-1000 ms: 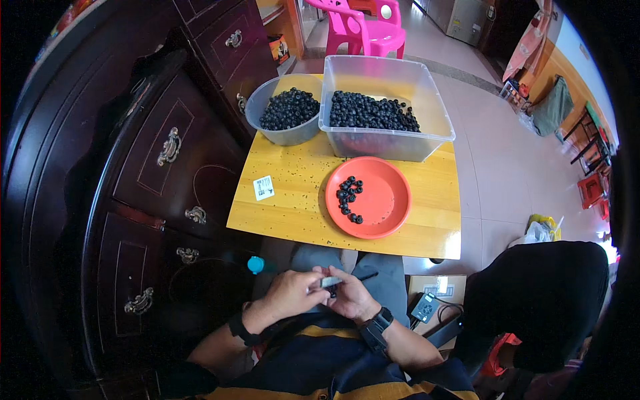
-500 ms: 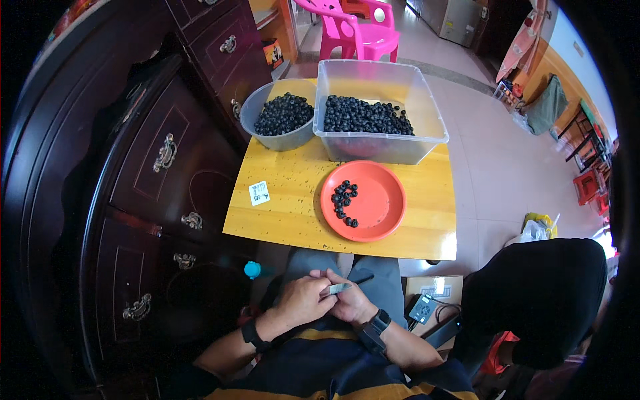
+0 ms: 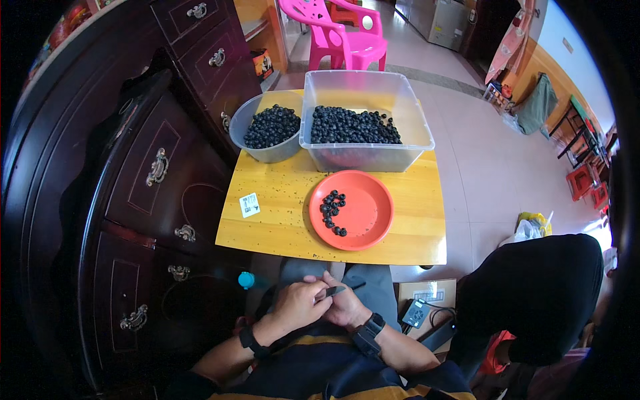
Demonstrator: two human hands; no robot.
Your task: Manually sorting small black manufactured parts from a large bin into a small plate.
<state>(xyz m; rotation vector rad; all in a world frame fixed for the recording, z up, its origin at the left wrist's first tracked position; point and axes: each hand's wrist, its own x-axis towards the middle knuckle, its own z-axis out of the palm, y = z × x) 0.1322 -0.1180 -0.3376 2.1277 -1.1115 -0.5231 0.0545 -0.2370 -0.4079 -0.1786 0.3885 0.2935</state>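
My left hand (image 3: 300,305) and my right hand (image 3: 347,308) are closed together above my lap. A short grey blade, like a small knife's (image 3: 335,291), sticks out from the left hand's fingers toward the right hand. Past the right thumb a thin dark stick (image 3: 359,286) shows; whether it belongs to the blade is unclear. What the right fingers hold is hidden. In front, an orange-red plate (image 3: 373,220) on the yellow table (image 3: 420,233) bears several small round black pieces (image 3: 331,208), like beads or berries, along its left side.
Behind the plate stand a round tub (image 3: 273,155) and a clear rectangular bin (image 3: 373,160), both with many black pieces. A white card (image 3: 249,205) and dark specks lie on the table. Dark drawers (image 3: 167,167) rise at left. Another person's dark-clothed leg (image 3: 527,293) is at right.
The table and its things sit slightly lower and further left in view. Both hands stay together; the blade has turned a little and looks darker.
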